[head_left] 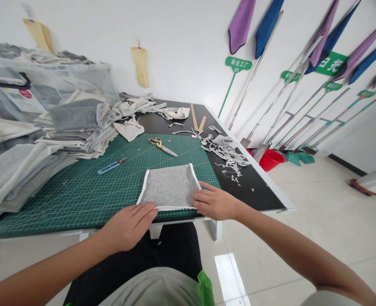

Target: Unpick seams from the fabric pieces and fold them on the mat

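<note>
A grey cloth piece (170, 185) with white edging lies flat on the green cutting mat (79, 191) near the table's front edge. My left hand (129, 225) rests palm down at the cloth's near left corner, fingers flat and together. My right hand (213, 202) lies flat on the cloth's near right corner, fingers spread on the fabric. Neither hand grips anything. Gold-handled scissors (160, 145) lie on the mat beyond the cloth. A blue utility knife (111, 166) sits to the left of them.
Stacks of grey and white fabric (31, 157) fill the table's left side. Fabric scraps (226, 153) litter the black tabletop at right. Two wooden sticks (197, 119) lie at the back. A red bucket (271, 159) and leaning mops (286, 97) stand beside the table.
</note>
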Available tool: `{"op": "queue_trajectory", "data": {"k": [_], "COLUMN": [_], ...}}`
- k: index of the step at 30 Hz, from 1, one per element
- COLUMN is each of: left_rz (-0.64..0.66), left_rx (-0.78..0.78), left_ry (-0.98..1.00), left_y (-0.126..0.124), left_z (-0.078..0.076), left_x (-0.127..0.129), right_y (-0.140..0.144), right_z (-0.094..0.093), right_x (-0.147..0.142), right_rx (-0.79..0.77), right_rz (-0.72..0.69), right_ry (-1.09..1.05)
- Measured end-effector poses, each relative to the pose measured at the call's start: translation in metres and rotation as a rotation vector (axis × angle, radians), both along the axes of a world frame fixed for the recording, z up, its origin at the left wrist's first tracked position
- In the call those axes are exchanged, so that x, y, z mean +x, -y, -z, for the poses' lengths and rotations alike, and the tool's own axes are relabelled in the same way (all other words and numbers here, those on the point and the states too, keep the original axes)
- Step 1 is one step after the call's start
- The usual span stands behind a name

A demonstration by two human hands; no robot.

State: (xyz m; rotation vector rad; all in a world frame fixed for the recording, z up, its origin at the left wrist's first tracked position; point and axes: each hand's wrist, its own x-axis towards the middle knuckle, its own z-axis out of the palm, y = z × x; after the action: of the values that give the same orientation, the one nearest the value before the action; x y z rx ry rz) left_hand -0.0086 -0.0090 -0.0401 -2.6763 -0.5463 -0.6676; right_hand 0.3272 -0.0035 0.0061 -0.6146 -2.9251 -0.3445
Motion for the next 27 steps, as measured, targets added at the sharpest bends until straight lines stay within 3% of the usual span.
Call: {"op": "queue_trajectory", "data": {"k": [7, 11, 15, 21, 27], "left_rz": [-0.083, -0.172, -0.272, -0.321, -0.362], "left_rx": [-0.010, -0.001, -0.065, -0.125, -0.071], "left_ry": [-0.053, 0.110, 0.278, 0.378, 0.346], "left_y": [0.007, 0.003, 0.003, 0.011, 0.011], "left_z": [-0.009, -0.014, -0.023, -0.028, -0.024], "left_x": [0.011, 0.016, 0.025, 0.031, 0.023], "right_y": [0.012, 0.018, 0.025, 0.035, 0.036], "right_z": [0.003, 0.002, 0.004, 0.009, 0.006], "right_x": [-0.016, -0.029, -0.048, -0.070, -0.069], "right_rx": [0.066, 0.073, 0.106, 0.277, 0.303], "right_rz": [0.085, 0.162, 0.329, 0.551, 0.535], "right_ry": [-0.085, -0.087, -0.078, -0.054, -0.102]}}
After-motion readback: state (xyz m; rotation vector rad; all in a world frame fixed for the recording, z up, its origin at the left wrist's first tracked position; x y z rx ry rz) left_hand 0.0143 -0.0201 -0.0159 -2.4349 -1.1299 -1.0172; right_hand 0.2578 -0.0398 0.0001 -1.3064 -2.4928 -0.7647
